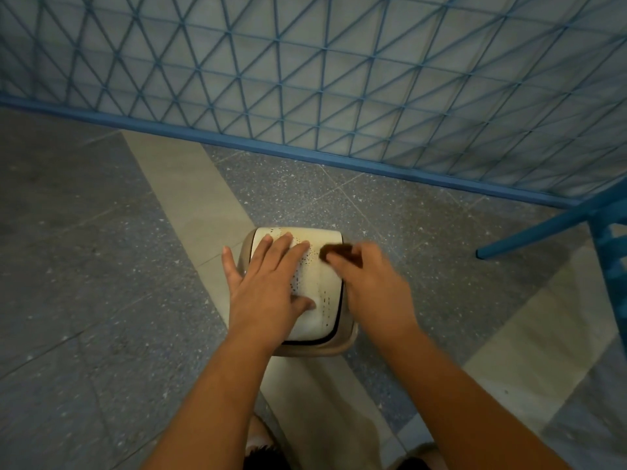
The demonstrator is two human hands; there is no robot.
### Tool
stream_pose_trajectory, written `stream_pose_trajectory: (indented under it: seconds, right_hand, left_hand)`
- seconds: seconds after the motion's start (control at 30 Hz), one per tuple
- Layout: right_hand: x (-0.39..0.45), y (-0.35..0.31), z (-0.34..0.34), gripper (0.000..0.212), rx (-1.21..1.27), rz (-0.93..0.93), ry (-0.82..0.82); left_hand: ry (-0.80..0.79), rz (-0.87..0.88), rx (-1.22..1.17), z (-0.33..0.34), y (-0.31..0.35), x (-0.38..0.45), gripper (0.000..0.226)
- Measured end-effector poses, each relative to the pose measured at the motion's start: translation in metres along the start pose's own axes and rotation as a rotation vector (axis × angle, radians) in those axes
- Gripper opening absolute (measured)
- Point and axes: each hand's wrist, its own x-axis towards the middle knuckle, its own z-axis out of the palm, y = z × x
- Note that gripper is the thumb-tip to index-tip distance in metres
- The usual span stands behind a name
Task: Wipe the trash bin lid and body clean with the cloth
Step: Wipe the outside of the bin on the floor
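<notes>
A small beige trash bin [339, 347] stands on the floor below me, seen from above. Its cream lid [325, 266] has rows of small dark dots. My left hand [268, 286] lies flat on the left half of the lid, fingers spread. My right hand [369, 283] is over the lid's right edge, blurred, and its fingers are closed on a dark brown cloth [337, 251] pressed against the lid's far right part. Most of the bin's body is hidden under the lid and my hands.
A blue metal lattice fence [305, 79] runs across the back, its base rail [305, 157] on the speckled grey floor with pale stripes. Blue bars [549, 225] stick out at the right. My knees and feet [264, 449] show at the bottom edge.
</notes>
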Motion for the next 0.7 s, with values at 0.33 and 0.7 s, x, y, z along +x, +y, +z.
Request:
stream_pose_trajectory:
  seconds: [0.33,0.7]
  right_hand:
    - [0.020,-0.003,-0.010,0.034,-0.080,-0.021,-0.013]
    - [0.029,0.022,-0.006,0.035,0.037,0.289,-0.161]
  left_hand:
    - [-0.007,0.008,0.023,0.000,0.001,0.000,0.085]
    - [-0.044,0.040,0.197,-0.018,-0.008,-0.001,0.096]
